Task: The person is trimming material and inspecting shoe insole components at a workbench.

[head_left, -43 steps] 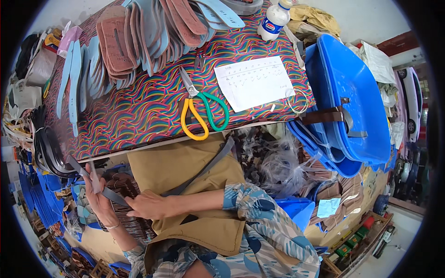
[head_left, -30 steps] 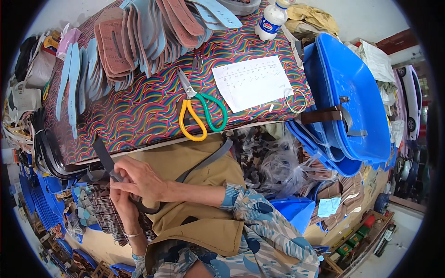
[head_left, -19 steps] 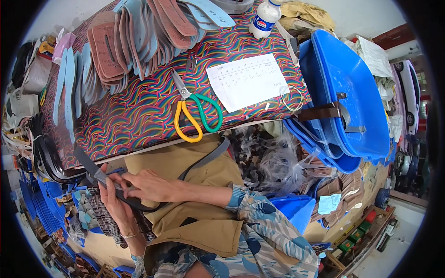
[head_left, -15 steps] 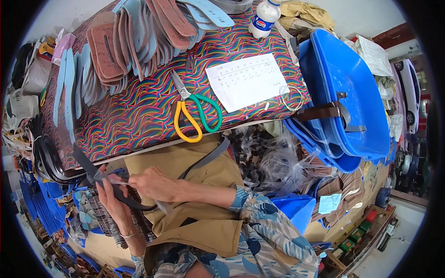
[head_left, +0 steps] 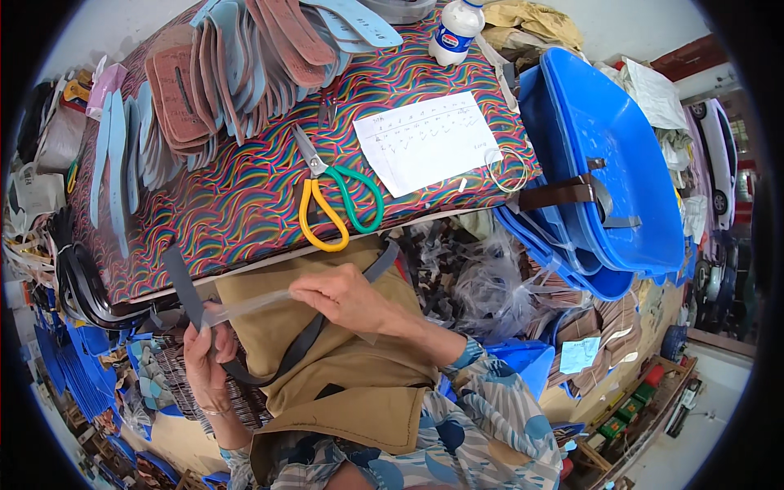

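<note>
Over my lap, my left hand [head_left: 209, 361] grips a dark grey strap [head_left: 302, 345], thumb and fingers closed on it. One end of the strap points up past the table's edge; the rest loops across the tan apron [head_left: 261, 286] toward the upper right. A strip of clear plastic film [head_left: 255, 306] stretches taut from the strap at my left fingertips to my right hand [head_left: 341, 299]. My right thumb and fingers pinch the film's other end. Whether the film is stuck to the strap is unclear.
On the patterned table [head_left: 269, 208] lie scissors [head_left: 317, 167] with yellow and green handles, a paper sheet [head_left: 425, 143], a bottle [head_left: 456, 34] and many blue and brown strap pieces [head_left: 237, 73]. Blue tubs [head_left: 621, 163] stand at the right, above crumpled plastic [head_left: 490, 278].
My right hand has moved right and slightly up, away from my left, drawing the clear film out between them. My left hand and the strap end have shifted slightly right.
</note>
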Available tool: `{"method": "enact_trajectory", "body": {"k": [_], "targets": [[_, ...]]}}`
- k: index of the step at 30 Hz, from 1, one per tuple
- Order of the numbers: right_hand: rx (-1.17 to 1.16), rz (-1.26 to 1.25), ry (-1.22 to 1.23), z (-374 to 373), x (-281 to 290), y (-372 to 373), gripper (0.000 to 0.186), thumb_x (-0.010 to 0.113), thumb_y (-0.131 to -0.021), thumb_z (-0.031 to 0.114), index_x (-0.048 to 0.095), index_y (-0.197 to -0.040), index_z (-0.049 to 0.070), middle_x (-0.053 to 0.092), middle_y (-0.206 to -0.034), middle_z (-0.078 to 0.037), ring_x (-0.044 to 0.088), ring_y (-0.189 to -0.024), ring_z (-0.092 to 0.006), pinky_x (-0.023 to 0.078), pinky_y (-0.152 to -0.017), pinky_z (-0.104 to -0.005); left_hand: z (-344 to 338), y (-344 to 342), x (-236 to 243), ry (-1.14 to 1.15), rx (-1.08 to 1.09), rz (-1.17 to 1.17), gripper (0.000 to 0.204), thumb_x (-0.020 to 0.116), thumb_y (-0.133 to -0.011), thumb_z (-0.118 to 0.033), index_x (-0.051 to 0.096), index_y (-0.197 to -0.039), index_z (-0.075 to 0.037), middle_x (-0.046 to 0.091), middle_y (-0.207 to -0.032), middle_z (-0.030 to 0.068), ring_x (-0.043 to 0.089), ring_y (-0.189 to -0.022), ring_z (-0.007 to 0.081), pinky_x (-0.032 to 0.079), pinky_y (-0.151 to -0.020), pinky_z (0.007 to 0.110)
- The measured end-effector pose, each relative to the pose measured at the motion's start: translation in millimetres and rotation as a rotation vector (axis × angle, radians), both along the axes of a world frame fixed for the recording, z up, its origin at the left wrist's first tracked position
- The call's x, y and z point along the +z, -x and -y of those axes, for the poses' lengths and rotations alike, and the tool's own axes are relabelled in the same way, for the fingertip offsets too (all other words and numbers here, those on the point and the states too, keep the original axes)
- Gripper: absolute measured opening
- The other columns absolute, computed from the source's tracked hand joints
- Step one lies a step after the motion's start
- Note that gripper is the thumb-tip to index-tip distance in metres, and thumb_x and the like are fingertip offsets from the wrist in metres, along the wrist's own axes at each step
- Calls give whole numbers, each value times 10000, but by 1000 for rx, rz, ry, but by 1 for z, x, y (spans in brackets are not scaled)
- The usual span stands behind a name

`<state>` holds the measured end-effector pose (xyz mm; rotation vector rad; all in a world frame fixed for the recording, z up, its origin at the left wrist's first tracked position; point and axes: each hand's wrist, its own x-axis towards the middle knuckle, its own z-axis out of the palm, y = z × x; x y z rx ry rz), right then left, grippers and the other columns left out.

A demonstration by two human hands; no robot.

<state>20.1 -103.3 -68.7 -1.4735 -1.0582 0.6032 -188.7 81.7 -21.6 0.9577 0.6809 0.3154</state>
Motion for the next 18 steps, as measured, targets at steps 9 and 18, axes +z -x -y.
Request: {"method": "enact_trajectory", "body": {"k": [9,18], "targets": [[38,-86,-85,13,2,4,130,611,-893,128,667,-939,20,640,-783,-167,628,-679,-333,468,-596,-397,-6,0,-12,62,129,88,287,521,-1001,-263,506,-1133,-8,411,-660,8,376,-487,89,301,-441,217],[-68,43,41,77,3,-20,107,660,-860,56,701,-929,-14,702,-825,-145,685,-717,-269,536,-647,-311,-39,23,-14,-179,607,109,239,491,-1021,-274,526,-1053,-40,412,-669,-14,389,-532,84,337,-459,237]]}}
